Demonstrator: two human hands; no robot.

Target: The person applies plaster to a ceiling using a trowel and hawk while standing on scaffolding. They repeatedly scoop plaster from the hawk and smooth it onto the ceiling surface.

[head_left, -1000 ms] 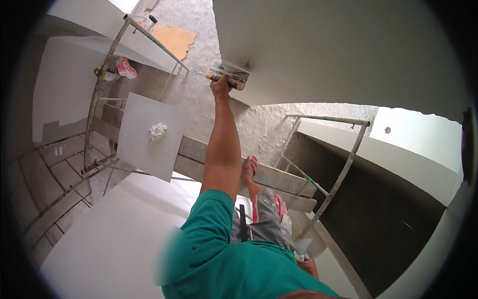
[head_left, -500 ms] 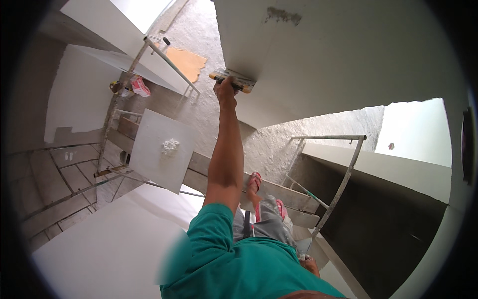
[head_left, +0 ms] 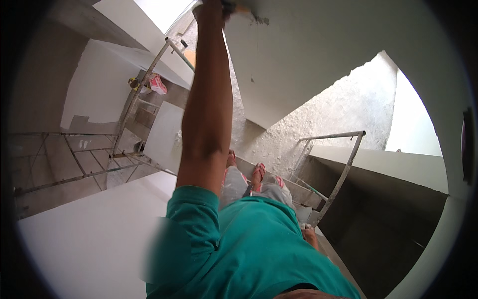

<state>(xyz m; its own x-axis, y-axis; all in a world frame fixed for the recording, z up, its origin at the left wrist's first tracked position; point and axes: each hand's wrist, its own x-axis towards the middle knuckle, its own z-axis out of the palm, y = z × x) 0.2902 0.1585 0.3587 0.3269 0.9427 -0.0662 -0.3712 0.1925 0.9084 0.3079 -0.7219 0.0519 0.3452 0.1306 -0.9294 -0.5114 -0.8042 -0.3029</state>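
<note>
My left arm is stretched far up the frame. At the top edge my left hand (head_left: 215, 11), partly cut off and smeared by motion, is closed on a plastering trowel (head_left: 243, 9), of which an orange handle end shows. The trowel is at the smooth grey wall surface (head_left: 308, 55), beside a rough dark grey patch (head_left: 261, 20). Low at my right side, my right hand (head_left: 309, 234) is closed round a flat, pale grey blade-like tool (head_left: 303, 215); its exact kind is hard to make out.
I stand on scaffold planks (head_left: 303, 193) between a metal frame (head_left: 343, 169) on the right and another frame (head_left: 142, 84) on the left. A white board (head_left: 160, 130) with a white putty heap (head_left: 178, 138) lies left of my arm. Below is a rough, splattered floor (head_left: 279, 134).
My left hand has moved the trowel farther up along the grey surface, to the frame's top edge. The view has shifted, and my right hand stays low at my side.
</note>
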